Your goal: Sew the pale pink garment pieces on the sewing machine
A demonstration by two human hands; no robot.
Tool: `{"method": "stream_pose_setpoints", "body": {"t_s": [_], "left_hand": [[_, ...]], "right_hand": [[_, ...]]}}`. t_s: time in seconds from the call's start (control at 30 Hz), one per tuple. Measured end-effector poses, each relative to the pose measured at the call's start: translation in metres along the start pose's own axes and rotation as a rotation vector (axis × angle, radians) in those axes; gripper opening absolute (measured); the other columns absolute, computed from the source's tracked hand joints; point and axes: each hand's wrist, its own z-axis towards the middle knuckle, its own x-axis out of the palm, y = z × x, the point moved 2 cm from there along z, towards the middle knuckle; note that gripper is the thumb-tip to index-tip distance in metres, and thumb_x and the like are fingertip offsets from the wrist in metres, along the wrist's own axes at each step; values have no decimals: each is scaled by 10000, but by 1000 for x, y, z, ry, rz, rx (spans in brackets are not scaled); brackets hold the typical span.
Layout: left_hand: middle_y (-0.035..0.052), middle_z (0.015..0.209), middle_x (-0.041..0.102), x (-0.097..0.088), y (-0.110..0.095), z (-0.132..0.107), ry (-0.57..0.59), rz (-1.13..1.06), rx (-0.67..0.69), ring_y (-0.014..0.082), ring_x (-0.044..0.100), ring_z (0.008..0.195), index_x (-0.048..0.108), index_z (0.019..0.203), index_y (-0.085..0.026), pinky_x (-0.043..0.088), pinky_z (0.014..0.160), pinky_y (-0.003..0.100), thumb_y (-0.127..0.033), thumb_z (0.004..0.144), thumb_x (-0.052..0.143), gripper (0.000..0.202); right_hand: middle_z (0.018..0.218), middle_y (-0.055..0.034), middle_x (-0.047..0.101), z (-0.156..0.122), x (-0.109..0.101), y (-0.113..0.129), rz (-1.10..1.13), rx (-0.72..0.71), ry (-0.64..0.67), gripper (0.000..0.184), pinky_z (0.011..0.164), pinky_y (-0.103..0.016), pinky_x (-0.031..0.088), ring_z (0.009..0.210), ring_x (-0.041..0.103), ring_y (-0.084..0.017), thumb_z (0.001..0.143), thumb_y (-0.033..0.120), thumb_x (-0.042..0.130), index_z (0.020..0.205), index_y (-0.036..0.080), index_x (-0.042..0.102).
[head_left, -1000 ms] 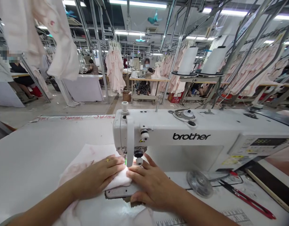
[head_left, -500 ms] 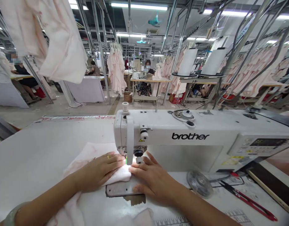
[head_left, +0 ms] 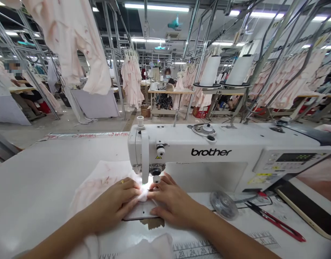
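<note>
A pale pink fabric piece (head_left: 100, 176) lies under the needle area of a white sewing machine (head_left: 178, 144). My left hand (head_left: 118, 201), with a ring on one finger, has its fingers closed on the fabric just left of the presser foot, which is largely hidden. From the right, my right hand (head_left: 173, 201) grips the fabric's edge with its fingertips close to the needle. Its thumb sits lower, over the metal needle plate (head_left: 138, 212). Between both sets of fingertips the fabric is bunched and brightly lit by the machine lamp.
Right of my hands lie a clear round object (head_left: 224, 205), red-handled thread snips (head_left: 276, 221) and a phone-like dark slab (head_left: 308, 208). A printed ruler (head_left: 195, 250) runs along the table front beside more fabric (head_left: 152, 248). Garments (head_left: 76, 46) hang at upper left; other people work behind.
The fabric's front part has drawn in and bunched between my fingers, baring more of the needle plate. My left fingers have curled more. The machine's display is now lit, and the view has shifted slightly.
</note>
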Motion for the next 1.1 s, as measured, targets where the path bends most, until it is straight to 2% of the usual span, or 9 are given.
{"method": "stream_pose_setpoints", "body": {"t_s": [0.13,0.23,0.33,0.5,0.6,0.77,0.83,0.9,1.1], "left_hand": [[25,1089,633,5,5,0,-18,-29,-40,207,555,1022,620,1076,-258,456,877,344,-236,954,557,139],[28,1005,636,10,8,0,-79,51,-29,212,556,934,612,1047,-247,443,835,364,-184,952,536,137],[27,917,629,14,10,0,-132,91,-15,207,548,859,596,972,-228,432,783,358,-142,966,464,158],[25,856,616,13,11,1,-195,73,-1,198,543,801,545,908,-208,421,718,334,-140,961,445,132],[20,855,619,13,10,3,-186,55,7,195,548,802,540,913,-211,422,714,328,-158,974,439,129],[14,849,616,15,7,5,-211,89,16,195,550,788,534,933,-216,428,708,329,-186,994,441,116],[19,878,621,15,7,6,-246,120,15,205,558,813,537,1006,-214,436,718,336,-233,983,506,44],[24,884,619,16,8,6,-280,156,30,209,559,819,540,1043,-206,441,716,338,-236,973,535,76],[22,825,606,19,12,1,-292,195,136,187,535,748,616,944,-218,447,683,322,-113,980,426,220]], "right_hand": [[1235,18,575,-2,1,-1,57,-28,32,258,1177,-427,93,1222,460,-189,875,359,714,1123,319,656],[1175,28,605,0,2,-3,27,-51,-26,169,1177,-394,87,1198,481,-172,902,339,683,1066,301,670],[1039,24,652,4,7,-4,-20,-46,-119,128,1159,-364,139,1118,523,-168,906,342,674,988,247,647],[1014,-27,687,12,19,-1,-93,18,-230,369,1076,-358,290,974,591,-200,862,417,718,1137,207,589],[1000,-41,700,16,24,1,-187,30,-292,403,1013,-358,333,928,602,-212,868,450,706,1155,191,591],[797,16,687,22,27,1,-309,-74,-351,79,851,-317,351,721,567,-150,936,244,625,881,187,616],[802,27,688,23,27,-1,-312,-94,-361,55,845,-311,341,697,551,-134,930,176,606,877,188,614],[817,30,689,22,27,-2,-323,-113,-375,52,835,-315,333,683,535,-127,937,166,592,897,189,616],[703,10,613,19,30,-2,-442,-238,-342,182,768,-333,305,672,475,-151,972,122,497,853,182,621]]}}
